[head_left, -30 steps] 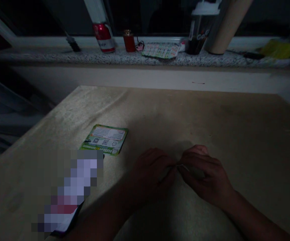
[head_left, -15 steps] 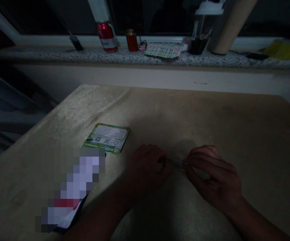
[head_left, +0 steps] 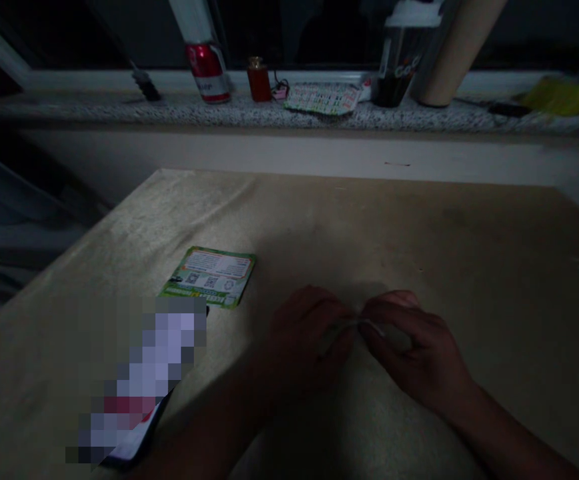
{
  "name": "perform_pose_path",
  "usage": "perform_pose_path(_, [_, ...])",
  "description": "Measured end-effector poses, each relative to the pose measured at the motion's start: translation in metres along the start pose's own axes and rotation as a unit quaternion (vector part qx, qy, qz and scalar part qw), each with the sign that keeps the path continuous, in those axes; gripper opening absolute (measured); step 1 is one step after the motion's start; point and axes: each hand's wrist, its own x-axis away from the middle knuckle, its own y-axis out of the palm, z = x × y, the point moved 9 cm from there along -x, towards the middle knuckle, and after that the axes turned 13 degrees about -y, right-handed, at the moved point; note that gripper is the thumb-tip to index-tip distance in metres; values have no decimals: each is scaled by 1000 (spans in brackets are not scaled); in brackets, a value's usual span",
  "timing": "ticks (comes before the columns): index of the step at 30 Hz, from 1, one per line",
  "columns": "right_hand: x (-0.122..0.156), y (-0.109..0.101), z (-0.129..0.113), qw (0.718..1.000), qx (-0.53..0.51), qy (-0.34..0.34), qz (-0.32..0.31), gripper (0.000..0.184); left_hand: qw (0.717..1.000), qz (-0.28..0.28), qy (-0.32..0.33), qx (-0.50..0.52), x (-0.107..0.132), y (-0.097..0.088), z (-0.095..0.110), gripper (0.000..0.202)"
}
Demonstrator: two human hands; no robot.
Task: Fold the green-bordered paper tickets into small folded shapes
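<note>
Left hand point(head_left: 314, 327) and right hand point(head_left: 414, 340), each with a pinching grip, hold a thin pale strip point(head_left: 376, 327) between them over a dim tan table point(head_left: 419, 227). Behind, a cup point(head_left: 403, 63) lettered "CoC" stands on a speckled windowsill point(head_left: 249, 119); a green card's point(head_left: 212, 275) print is illegible.

Tabletop point(head_left: 319, 220) spread across the lower part of frame; windowsill point(head_left: 94, 112) set behind it, along the top. Lower centre: left hand point(head_left: 307, 337) and right hand point(head_left: 422, 350) placed side by side above tabletop, strip point(head_left: 375, 327) held between them. Card point(head_left: 214, 277) laid left of centre, phone point(head_left: 152, 373) laid just in front, lower left; contact obscured. On sill, left to right, are lined up: can point(head_left: 208, 73), bottle point(head_left: 259, 81), flat packet point(head_left: 322, 99), cup point(head_left: 402, 60), tube point(head_left: 459, 57).
</note>
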Motion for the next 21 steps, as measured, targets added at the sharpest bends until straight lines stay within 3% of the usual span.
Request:
perform_pose_path(4, [0, 8, -2, 1000, -12, 16, -12, 9, 999, -23, -21, 40, 2, 9, -2, 6])
perform_pose_path(9, [11, 11, 16, 990, -64, 126, 15, 14, 989, -51, -118, 74, 1, 13, -19, 11])
perform_pose_path(13, [17, 14, 20, 984, -82, 158, 27, 18, 979, -82, -152, 110, -1, 18, -24, 9])
perform_pose_path(18, [18, 28, 23, 951, -218, 215, 31, 41, 959, -63, -216, 174, -2, 15, -37, 15])
perform_pose_path(21, [17, 28, 24, 942, -243, 227, 52, 29, 945, -62, -250, 203, 1, 18, -45, 18])
